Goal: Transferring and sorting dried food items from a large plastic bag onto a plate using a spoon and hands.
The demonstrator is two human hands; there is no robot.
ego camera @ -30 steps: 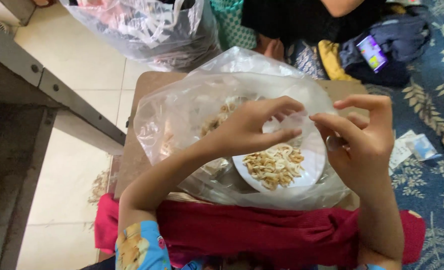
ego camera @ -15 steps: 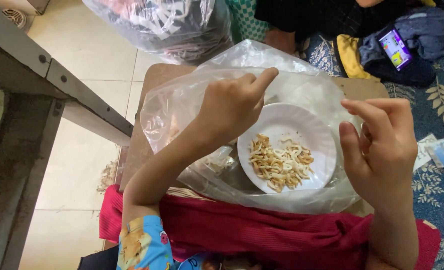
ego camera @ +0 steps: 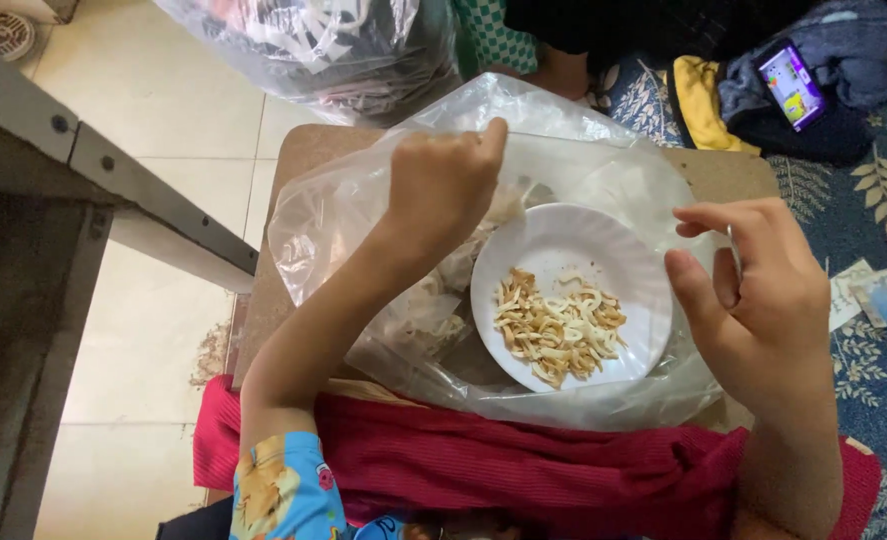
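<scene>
Head cam: left hand (ego camera: 448, 185) pinches the clear plastic bag (ego camera: 603, 170) at its far edge. White plate (ego camera: 571, 296) of pale strips (ego camera: 558, 325) sits just right of that grip. Right hand (ego camera: 753, 290) hovers beside it, fingers loose, holding nothing.

My one head camera looks steeply down, close over the worktop (ego camera: 308, 150) and both hands.

Ahead of you a large clear sack (ego camera: 333, 45) of pale scraps sits on the tiled floor (ego camera: 153, 100). To your right, a lit phone (ego camera: 789, 85) rests on dark cloth beside a yellow cloth (ego camera: 696, 100), above the blue leaf-patterned rug (ego camera: 878, 330).
</scene>
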